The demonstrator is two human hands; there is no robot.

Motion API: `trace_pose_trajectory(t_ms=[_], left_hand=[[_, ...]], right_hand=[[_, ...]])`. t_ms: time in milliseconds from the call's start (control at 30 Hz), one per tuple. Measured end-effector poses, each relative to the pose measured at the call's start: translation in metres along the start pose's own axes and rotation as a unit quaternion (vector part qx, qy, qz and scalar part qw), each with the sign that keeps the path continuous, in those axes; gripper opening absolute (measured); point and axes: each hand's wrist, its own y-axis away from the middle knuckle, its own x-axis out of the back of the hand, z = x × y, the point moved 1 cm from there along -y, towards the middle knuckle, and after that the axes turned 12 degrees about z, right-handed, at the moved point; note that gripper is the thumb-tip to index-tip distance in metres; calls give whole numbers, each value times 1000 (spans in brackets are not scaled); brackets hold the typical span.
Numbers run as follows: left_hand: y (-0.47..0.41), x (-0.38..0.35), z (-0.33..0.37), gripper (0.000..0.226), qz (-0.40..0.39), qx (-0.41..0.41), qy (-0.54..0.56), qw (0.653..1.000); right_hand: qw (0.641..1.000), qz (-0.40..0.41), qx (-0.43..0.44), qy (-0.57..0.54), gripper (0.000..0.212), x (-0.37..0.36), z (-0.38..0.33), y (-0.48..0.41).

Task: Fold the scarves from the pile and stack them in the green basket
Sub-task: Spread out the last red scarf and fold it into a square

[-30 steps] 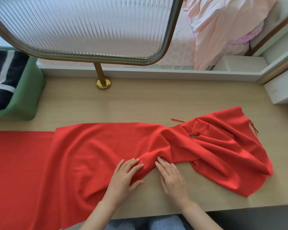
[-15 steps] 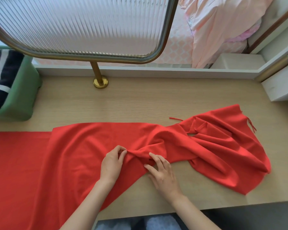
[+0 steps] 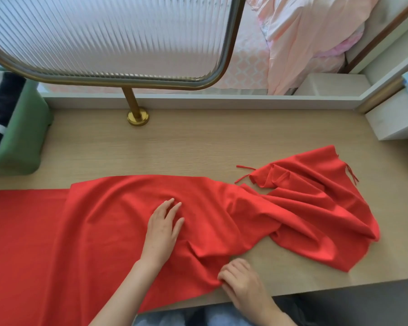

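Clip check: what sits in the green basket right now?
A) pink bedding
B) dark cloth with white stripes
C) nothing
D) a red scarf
B: dark cloth with white stripes shows inside the green basket, while the red scarf lies spread on the table.

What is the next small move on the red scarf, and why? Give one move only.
Probably draw the near edge rightward with the right hand, which pinches the scarf there, while the left hand presses its middle flat. The scarf's right end lies bunched and twisted on the table, so it likely needs flattening before any fold.
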Motion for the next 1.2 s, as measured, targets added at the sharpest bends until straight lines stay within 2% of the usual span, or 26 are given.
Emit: trace_pose_trajectory(t_ms=[133,200,233,267,333,400,467,567,667,833,900,967,1033,1100,1200], left_hand=[[10,-11,-10,63,-51,-87,-88,991],[9,-14,-10,64,-50,-92,-103,989],[8,-15,-7,63,-45,-83,-104,990],[5,-17,-2,60,-33,-73,-101,992],[-2,-20,16,55,-17,-67,-82,994],[-13,-26,38,51,-23,-95,-45,994],[-28,-35,59,50,-50,-127,-12,991],[-47,-47,84,47,-109,-156,22,981],[-61,-59,97,42,-156,-167,16,973],[-75,-70,99,30,-152,-199,-6,968],[-76,-71,99,24,-157,-192,-2,969],[-79,-69,101,16,-148,-173,19,974],[-82,-67,103,12,-136,-146,48,979],[-84,-63,104,9,-122,-99,86,984],[-91,-59,108,8,-91,4,137,986]], right_hand=[[996,-51,-43,-58,10,-3,-5,20],[987,-57,-119,-92,9,4,-2,19],[974,-45,-193,-109,8,9,0,18],[949,-25,-288,-124,7,14,4,16],[875,27,-469,-116,6,19,10,16],[811,52,-576,-88,9,17,10,13],[794,51,-601,-76,14,11,0,8],[808,41,-586,-48,19,-5,-19,3],[801,33,-598,-20,19,-15,-29,-2],[799,28,-600,-21,12,-16,-35,-5],[788,60,-610,-56,22,-15,-34,-4],[761,113,-632,-99,25,-11,-34,0],[711,161,-671,-136,17,-4,-33,8],[663,205,-702,-161,12,6,-32,21],[617,243,-728,-171,9,21,-34,41]])
